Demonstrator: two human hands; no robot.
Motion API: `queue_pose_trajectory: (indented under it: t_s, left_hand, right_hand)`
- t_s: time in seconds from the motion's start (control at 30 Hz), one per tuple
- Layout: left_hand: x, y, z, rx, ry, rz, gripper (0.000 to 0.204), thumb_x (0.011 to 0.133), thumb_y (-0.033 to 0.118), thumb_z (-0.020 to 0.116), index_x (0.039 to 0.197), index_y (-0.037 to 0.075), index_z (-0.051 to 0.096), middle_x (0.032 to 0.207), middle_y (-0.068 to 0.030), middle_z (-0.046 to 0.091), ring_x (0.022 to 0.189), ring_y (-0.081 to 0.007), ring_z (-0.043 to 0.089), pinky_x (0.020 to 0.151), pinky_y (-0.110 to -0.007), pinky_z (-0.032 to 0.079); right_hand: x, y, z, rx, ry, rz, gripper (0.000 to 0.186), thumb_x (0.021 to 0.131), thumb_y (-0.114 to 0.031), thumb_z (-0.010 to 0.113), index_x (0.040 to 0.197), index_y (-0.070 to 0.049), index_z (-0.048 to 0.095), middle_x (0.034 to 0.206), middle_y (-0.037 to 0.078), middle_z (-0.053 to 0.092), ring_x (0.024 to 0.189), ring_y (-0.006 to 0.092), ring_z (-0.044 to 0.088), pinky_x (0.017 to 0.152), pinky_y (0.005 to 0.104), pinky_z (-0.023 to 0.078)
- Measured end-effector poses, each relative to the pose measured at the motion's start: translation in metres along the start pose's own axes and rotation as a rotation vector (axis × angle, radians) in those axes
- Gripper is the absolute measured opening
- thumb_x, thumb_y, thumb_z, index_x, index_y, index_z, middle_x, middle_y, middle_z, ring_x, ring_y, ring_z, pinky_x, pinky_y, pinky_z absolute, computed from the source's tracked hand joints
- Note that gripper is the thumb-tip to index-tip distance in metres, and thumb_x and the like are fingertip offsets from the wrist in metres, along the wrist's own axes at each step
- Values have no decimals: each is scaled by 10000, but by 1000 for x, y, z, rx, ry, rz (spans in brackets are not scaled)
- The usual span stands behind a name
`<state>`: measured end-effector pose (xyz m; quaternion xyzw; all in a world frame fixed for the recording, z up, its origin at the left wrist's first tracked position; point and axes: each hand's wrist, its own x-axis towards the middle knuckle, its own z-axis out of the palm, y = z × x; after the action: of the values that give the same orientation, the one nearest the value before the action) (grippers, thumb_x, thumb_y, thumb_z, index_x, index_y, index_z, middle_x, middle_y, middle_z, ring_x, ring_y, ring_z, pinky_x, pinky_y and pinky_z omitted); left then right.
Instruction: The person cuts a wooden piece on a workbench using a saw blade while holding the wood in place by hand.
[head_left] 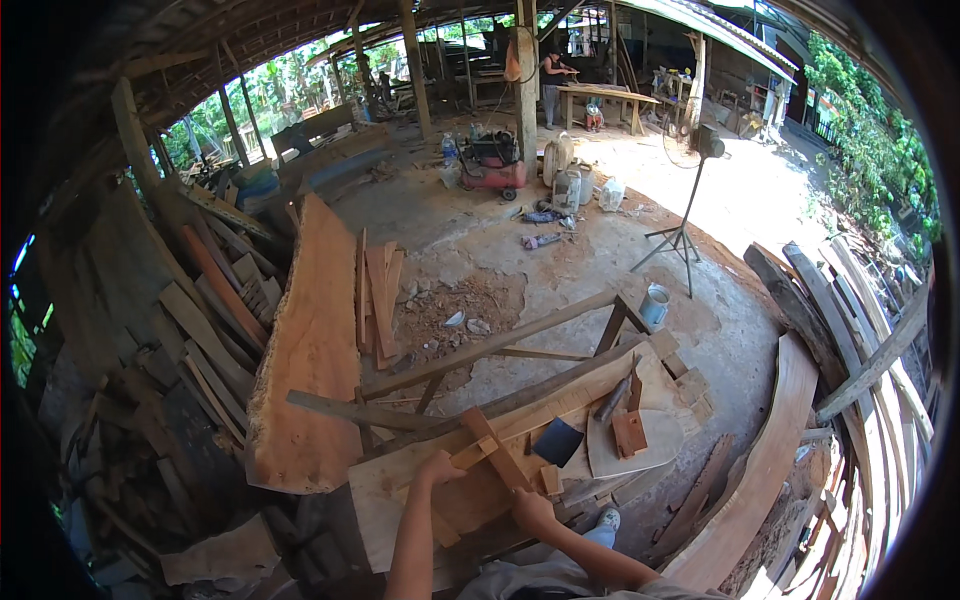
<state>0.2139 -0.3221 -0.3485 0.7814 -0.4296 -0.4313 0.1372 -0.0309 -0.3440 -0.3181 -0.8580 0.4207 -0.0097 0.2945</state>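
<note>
Board, reddish-brown, narrow and straight-edged, meets a paler yellowish block.

From my end I count the wearer's two hands, left hand and right hand, one dark square sheet, one standing fan, one red compressor, one pail; the stacked boards defeat counting.

Left slab: orange-brown, paler edge
Near cross-strip: reddish brown
Near square sheet: blue-black
Far compressor: red, black
Right foliage: green
</note>
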Motion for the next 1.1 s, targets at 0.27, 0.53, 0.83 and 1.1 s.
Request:
queue_pose_trajectory:
  t_s: [0.27,0.53,0.83,1.1]
  left_hand:
    - [-9,9,0,125,107,60,454,558,345,651,835,-9,588,739,-166,597,709,-262,587,619,-328,449]
    - [-20,15,8,452,380,143,523,568,411,622,958,66,573,855,-150,592,812,-286,565,709,-371,450]
    - [-24,14,17,529,544,221,442,549,410,633,843,83,584,711,-120,597,702,-282,579,650,-372,454]
    - [-25,14,27,544,615,190,393,553,388,642,770,73,555,652,-124,583,644,-270,575,627,-374,433]
  right_hand:
    - [-43,40,7,-26,-122,98,190,775,-166,396,903,-39,456,702,197,577,692,352,577,606,454,457]
    - [-39,40,19,75,-128,147,206,763,-161,411,923,-32,429,715,216,575,689,370,571,623,455,450]
    - [-41,41,19,84,-98,144,215,763,-174,418,923,-30,420,683,213,572,667,368,570,603,462,446]
    - [-45,45,17,72,-83,109,223,768,-184,407,920,-23,434,689,214,573,675,361,571,607,458,445]
